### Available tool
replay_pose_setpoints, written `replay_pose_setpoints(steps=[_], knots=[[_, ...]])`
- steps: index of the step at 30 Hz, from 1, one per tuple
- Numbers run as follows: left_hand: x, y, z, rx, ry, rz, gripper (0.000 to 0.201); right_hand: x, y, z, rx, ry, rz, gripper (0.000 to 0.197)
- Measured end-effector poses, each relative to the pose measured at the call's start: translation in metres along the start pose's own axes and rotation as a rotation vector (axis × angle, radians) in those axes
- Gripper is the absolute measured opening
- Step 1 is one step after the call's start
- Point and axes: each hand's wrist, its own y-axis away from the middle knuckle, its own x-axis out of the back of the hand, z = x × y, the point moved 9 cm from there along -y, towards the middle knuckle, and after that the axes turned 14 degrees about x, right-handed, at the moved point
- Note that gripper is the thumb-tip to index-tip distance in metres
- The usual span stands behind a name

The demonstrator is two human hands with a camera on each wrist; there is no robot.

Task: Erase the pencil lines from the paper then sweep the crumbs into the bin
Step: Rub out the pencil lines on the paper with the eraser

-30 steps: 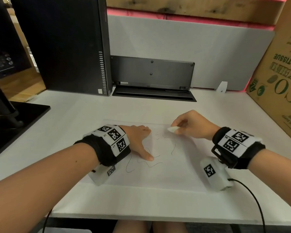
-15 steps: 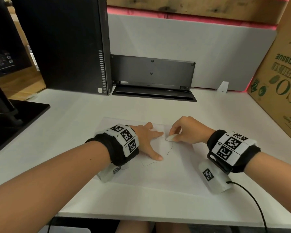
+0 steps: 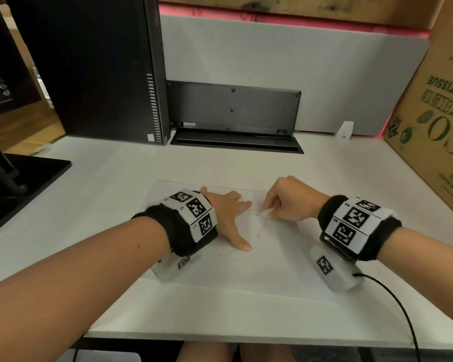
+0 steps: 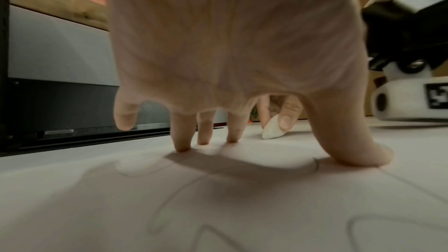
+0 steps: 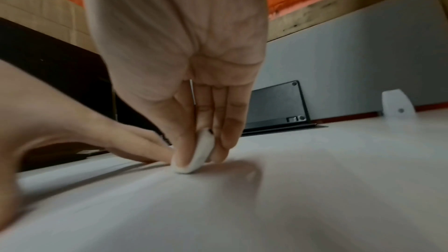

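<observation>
White desk (image 3: 246, 322); paper (image 3: 259, 267) lies at its centre, long edge running 9 to 3 o'clock. No bin in view. Left hand (image 3: 228, 218) spread flat, fingertips and thumb pressing the paper down, gripping nothing. Right hand (image 3: 288, 202) pinches a small white eraser (image 3: 266, 213) between thumb and fingers, its tip on the sheet near the far edge. Pencil lines (image 3: 259, 232) left: a short curl just at 6 o'clock of the eraser, a longer loop at 7 o'clock by the left thumb. Judgement: the right hand is the nearer; its strokes must travel toward 6–7 o'clock. Crumbs not discernible.
</observation>
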Motion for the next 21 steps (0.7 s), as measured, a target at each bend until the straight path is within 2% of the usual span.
replay_pose_setpoints(steps=[3,5,9,15,21], knots=[[0.001,-0.001,0.005,-0.005,-0.015,0.015,0.099,-0.011,0.009,-0.018,0.051,-0.005,-0.060,0.025],[0.001,-0.001,0.007,-0.006,-0.021,0.027,0.098,-0.015,0.014,-0.027,0.090,-0.014,-0.083,0.024],[0.001,0.001,0.006,0.006,-0.026,0.018,0.100,-0.002,0.005,-0.010,0.028,0.022,-0.018,0.017],[0.001,-0.002,0.006,0.016,-0.020,0.008,0.102,-0.017,0.020,-0.039,0.094,-0.053,-0.103,0.024],[0.000,0.000,0.005,0.018,-0.009,0.014,0.102,-0.004,0.010,-0.020,0.026,0.009,-0.039,0.023]])
